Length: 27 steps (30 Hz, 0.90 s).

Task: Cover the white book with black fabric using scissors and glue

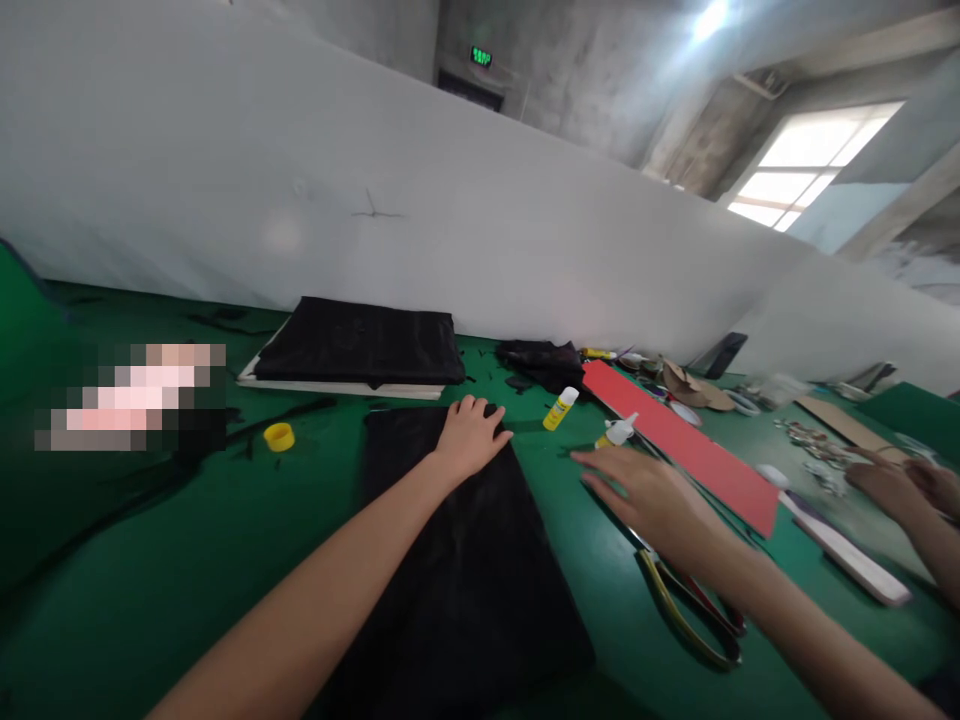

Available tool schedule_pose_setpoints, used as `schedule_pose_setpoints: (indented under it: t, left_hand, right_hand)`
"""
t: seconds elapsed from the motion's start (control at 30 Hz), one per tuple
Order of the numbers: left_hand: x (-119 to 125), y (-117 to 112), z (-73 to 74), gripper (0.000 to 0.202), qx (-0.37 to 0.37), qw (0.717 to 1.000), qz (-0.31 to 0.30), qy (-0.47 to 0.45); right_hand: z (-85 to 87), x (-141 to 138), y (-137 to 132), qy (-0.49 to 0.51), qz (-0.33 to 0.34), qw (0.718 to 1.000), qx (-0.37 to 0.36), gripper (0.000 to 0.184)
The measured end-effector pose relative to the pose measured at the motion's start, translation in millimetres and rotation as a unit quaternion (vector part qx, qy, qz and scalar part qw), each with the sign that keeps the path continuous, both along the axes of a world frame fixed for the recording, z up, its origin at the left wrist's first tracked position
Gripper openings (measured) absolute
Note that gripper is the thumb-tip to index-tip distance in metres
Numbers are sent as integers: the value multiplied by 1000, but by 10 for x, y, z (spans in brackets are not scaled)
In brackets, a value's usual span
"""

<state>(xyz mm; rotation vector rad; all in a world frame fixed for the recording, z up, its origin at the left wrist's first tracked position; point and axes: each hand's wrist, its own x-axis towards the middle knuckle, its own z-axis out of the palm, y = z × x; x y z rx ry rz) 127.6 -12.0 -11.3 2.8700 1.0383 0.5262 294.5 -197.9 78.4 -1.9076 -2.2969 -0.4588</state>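
Two open hands: left hand (469,437) flat on black cloth (469,590), right hand (646,495) empty near glue bottle (616,432), contents unseen.

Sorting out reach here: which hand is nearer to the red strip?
Right. The right hand is over the table just left of the red strip; the left hand lies flat on the black cloth, farther left.

Right hand (645,495) motion-blurred, can't tell if fingertips touch table (187,560). Scissors (690,625): blades hidden under same hand and wrist. Black cloth (465,580): near corner hidden under forearm. Pixelated patch (131,395) at left, content unreadable. Co-worker's hands (911,485) cut by right edge. Small bits (814,455) beside them too small to identify. Green sign (481,56) illegible. Glue bottle (560,408) label unreadable.
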Motion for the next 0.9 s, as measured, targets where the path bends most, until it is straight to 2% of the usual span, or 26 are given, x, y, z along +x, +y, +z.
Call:
schedule_pose_setpoints:
  t: [0.1,0.17,0.23,0.37,0.57,0.7,0.8,0.9]
  left_hand:
    - [11,7,2,49,1,1000,3,2]
    - [15,8,4,49,2,1000,5,6]
    - [17,8,2,49,2,1000,6,9]
    - [15,7,-3,51,5,1000,6,15]
    - [5,10,27,50,5,1000,5,16]
    - [2,9,51,49,1,1000,4,22]
    - [-7,-16,62,49,-3,1000,7,28]
    - [-22,-59,76,50,-7,999,7,32]
  right_hand:
    - [-281,-303,-392,70,19,997,5,37]
    - [-493,-524,-521,86,46,995,-22,49]
    - [-672,-685,-555,100,35,992,-67,59]
    - [-878,-757,-522,139,11,981,-136,60]
    - [-951,-732,-542,166,9,978,-126,62]
    - [-917,-729,-557,188,14,977,-105,62]
    - [-824,-561,-643,224,-23,974,-9,59]
    - [-766,-236,-828,248,-116,959,77,51]
